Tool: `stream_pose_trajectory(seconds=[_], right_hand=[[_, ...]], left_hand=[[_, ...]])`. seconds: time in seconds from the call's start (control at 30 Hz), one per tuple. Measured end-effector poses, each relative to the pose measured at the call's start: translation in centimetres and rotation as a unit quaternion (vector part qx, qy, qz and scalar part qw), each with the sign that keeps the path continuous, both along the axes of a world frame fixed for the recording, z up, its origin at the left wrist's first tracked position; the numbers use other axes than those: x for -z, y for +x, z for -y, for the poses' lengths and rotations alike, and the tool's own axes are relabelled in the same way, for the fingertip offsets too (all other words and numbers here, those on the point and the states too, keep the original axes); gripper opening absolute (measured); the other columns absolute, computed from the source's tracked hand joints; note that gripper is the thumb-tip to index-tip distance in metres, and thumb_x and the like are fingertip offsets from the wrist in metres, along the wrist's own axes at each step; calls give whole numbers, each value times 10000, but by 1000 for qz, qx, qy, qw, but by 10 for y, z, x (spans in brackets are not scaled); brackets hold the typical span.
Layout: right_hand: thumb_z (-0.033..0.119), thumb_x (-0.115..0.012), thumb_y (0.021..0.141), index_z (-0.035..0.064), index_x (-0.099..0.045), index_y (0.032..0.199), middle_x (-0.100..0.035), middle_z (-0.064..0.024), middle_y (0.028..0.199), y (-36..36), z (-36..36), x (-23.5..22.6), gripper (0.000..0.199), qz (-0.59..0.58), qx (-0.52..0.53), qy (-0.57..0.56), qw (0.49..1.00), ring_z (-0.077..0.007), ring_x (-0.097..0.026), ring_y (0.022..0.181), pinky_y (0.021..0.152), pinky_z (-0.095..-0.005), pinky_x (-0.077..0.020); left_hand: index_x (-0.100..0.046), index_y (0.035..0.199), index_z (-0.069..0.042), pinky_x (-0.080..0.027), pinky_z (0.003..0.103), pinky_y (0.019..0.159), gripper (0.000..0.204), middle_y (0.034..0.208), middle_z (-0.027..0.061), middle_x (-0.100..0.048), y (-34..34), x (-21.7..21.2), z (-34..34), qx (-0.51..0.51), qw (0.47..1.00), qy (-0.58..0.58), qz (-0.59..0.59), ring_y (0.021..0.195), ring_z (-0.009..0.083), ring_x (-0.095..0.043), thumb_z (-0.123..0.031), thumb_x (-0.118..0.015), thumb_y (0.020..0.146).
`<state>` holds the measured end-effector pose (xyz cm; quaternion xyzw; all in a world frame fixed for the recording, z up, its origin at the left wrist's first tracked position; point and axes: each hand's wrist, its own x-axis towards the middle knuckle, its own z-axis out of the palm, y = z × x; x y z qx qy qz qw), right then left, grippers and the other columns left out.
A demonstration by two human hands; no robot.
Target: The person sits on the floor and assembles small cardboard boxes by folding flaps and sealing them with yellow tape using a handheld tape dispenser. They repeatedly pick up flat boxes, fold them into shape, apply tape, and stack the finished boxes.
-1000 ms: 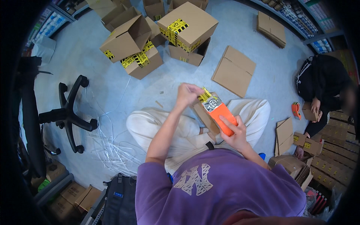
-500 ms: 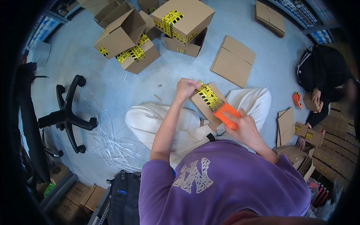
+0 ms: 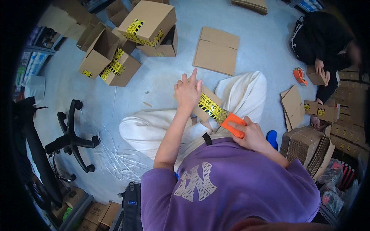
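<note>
A small cardboard box [image 3: 211, 96] sits between my crossed legs. Yellow-and-black printed tape [image 3: 208, 104] runs along its upper face, reaching from under my left hand to the orange tape dispenser [image 3: 233, 124]. My left hand [image 3: 187, 92] lies over the box's far-left end with fingers stretched out, covering that end of the tape. Around the dispenser's handle wraps my right hand [image 3: 251, 135], at the box's near-right end. The dispenser's front touches or nearly touches the tape on the box; I cannot tell which.
A flat folded carton [image 3: 216, 50] lies ahead on the floor. Taped and opened boxes [image 3: 148, 21] are piled at far left. A wheeled chair base [image 3: 73, 134] and loose white strapping [image 3: 123, 163] are at left. At right, a co-worker [image 3: 323, 42] handles a box near another orange dispenser [image 3: 299, 76].
My left hand has gone from pinching the tape's end to lying over it with fingers spread. My right hand still holds the dispenser. The whole view has shifted.
</note>
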<state>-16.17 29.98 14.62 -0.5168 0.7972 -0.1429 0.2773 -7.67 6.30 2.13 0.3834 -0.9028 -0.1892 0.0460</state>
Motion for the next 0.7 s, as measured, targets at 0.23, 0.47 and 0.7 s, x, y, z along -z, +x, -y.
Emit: stream_pose_trajectory(seconds=[0.23,0.47,0.7], right_hand=[[196,-713,727,218,-635,1233,-520,-186,893,9,50,63,512,-25,3,-101,995,-333,-625,681,626,-430,-545],[212,-733,720,211,-640,1219,-493,-156,875,24,37,83,508,-31,19,-205,978,-321,-600,660,591,-419,-535],[280,-712,735,232,-659,1169,-570,-201,939,15,67,79,439,0,30,-62,998,-375,-639,739,676,-430,-549]], left_hand=[[-399,1453,-265,-360,566,980,541,1516,206,-285,-2,5,65,-42,977,-195,-75,1298,369,-408,-429,-479,945],[-342,1481,-312,-142,647,1108,598,1583,137,-166,12,15,32,113,986,-124,-20,1461,353,-127,-457,-499,923],[-312,1494,-307,-154,642,1102,711,1562,249,-121,15,-1,28,122,988,-81,-43,1437,455,-106,-513,-570,865]])
